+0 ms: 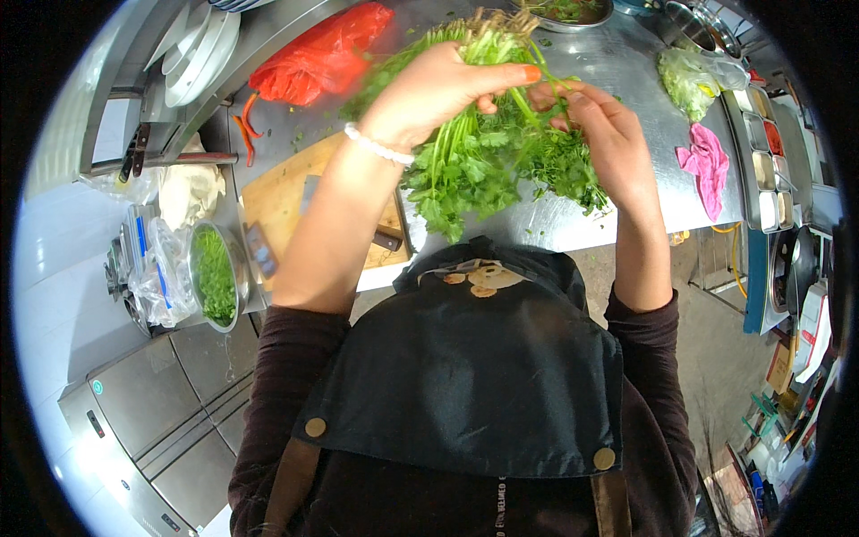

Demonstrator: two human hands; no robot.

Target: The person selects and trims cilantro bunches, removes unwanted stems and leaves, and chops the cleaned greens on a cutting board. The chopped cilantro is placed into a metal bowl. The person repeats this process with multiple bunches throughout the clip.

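A thick bunch of leafy green herbs, probably coriander [463, 158], hangs over the steel worktop, its pale roots at the far end. Around its stems, near the roots, is my left hand [456, 84], with a white bead bracelet [379, 148] on the wrist. My right hand [600, 121] pinches a thin green stem [560, 90] just right of the bunch. Beneath that hand, more cut or loose greens [564, 164] lie on the metal surface. The fingers of my left hand are partly hidden by the stems.
Left of the bunch, a wooden chopping board [282, 181] carries a knife, its handle [387, 240] near the front edge. Red chillies [248, 131] and a red plastic bag [322, 54] lie behind. A bowl of chopped greens [218, 275] stands left; a pink cloth [706, 168] lies right.
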